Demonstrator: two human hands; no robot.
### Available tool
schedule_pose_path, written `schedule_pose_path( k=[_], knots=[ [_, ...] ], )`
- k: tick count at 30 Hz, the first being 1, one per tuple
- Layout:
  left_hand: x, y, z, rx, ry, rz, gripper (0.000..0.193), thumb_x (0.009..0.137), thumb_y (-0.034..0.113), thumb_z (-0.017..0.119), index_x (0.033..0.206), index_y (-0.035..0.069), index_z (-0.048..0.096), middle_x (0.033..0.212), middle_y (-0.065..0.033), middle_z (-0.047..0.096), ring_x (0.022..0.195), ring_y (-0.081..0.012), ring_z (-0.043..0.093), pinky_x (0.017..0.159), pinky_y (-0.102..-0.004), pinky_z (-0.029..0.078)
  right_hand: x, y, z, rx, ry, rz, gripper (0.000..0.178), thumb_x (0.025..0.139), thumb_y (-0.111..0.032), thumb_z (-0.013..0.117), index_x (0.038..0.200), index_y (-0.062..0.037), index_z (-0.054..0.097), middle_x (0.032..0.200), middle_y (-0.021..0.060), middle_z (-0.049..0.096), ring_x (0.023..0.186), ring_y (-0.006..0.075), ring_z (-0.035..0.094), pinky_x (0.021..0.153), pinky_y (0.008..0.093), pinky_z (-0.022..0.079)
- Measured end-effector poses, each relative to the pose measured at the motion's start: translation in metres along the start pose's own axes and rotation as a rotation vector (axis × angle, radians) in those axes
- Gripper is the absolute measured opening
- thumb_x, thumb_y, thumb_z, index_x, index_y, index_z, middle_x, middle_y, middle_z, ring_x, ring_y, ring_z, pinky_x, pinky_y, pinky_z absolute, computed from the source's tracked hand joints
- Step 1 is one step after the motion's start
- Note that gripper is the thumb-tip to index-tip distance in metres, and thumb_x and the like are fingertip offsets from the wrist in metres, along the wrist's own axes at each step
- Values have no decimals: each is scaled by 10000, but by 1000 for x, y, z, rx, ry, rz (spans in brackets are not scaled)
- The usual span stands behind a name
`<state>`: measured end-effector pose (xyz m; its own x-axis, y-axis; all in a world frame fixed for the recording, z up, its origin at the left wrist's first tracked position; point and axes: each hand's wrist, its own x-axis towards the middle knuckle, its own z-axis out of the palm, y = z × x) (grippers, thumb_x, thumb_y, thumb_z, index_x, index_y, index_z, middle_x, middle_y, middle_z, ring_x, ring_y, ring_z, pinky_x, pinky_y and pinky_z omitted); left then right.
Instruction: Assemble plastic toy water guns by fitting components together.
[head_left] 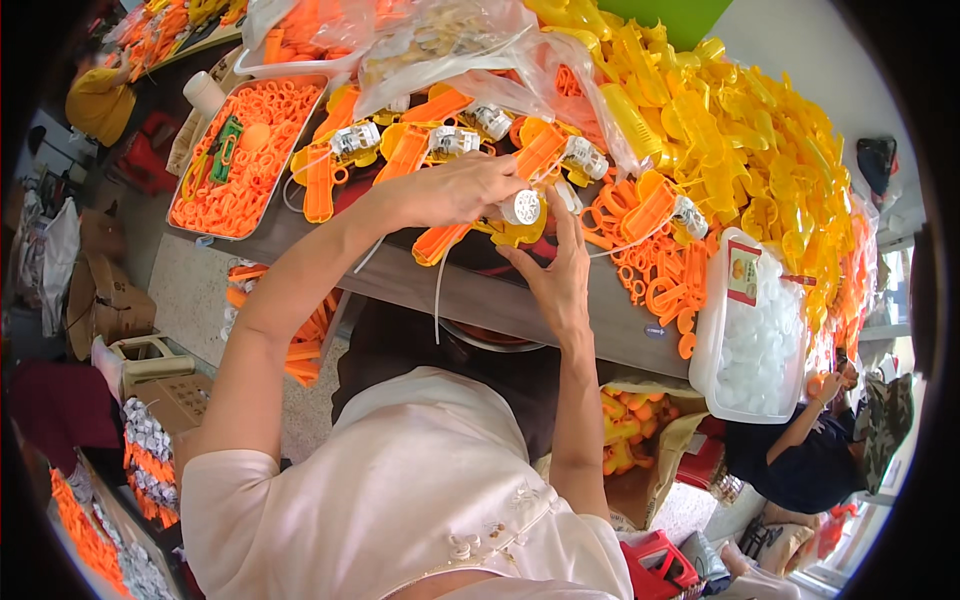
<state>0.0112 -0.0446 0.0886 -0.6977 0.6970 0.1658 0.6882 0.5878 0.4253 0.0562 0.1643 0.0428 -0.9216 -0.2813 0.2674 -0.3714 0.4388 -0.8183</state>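
Note:
An orange and yellow plastic toy [520, 232] with a white slotted round end is between my hands, over the near edge of the workbench. My left hand [465, 190] is closed around the white part from the upper left. The thumb and a finger of my right hand [553, 275] hold the yellow part from the right. The fingers partly hide the toy. An orange handle piece [440, 243] shows just below my left hand, with a white tube [438, 300] hanging down. Beyond my hands lie several similar orange and yellow toys [405, 150] with silvery white parts.
A tray of orange rings [250, 105] stands at the left. Loose orange parts [655, 270] and a white tub of translucent pieces [708, 345] are at the right. Yellow shells [720, 130] pile up at the far right; plastic bags [430, 50] lie behind. Other people sit nearby.

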Motion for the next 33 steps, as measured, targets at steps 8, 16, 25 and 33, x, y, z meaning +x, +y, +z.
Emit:
schedule_pose_path(
  k=[8, 16, 25, 33],
  knots=[
    [0, -9, 4, 3, 46, 87, 272, 787, 6, 670, 1029, 17, 547, 975, -135, 501, 889, -349, 555, 775, -447, 467, 1, 1, 3, -37, 37, -46, 838, 715, -129, 850, 1431, -53, 422, 1264, 155, 563, 1139, 306, 552, 972, 407, 467],
    [1, 5, 2, 143, 14, 63, 302, 741, -46, 652, 1022, 6, 552, 954, -123, 522, 901, -322, 562, 774, -419, 471, 2, 4, 2, 5, 6, 18, 851, 718, -172, 854, 1436, -53, 413, 1320, 193, 532, 1223, 369, 511, 1016, 439, 441],
    [-5, 3, 19, -388, 252, -119, 244, 851, 76, 675, 1050, -6, 559, 923, -176, 679, 874, -346, 664, 764, -421, 499, 4, 2, 10, 222, 131, 61, 874, 684, -146, 886, 1422, -32, 433, 1214, 174, 582, 1042, 274, 637, 887, 374, 536],
    [-6, 4, 15, -297, 184, -161, 249, 825, 74, 702, 1031, -1, 585, 953, -144, 667, 928, -307, 662, 810, -387, 515, 4, 0, 12, 103, 147, 63, 842, 691, -213, 882, 1392, -32, 452, 1270, 182, 572, 1135, 330, 588, 932, 407, 503]
  ],
)
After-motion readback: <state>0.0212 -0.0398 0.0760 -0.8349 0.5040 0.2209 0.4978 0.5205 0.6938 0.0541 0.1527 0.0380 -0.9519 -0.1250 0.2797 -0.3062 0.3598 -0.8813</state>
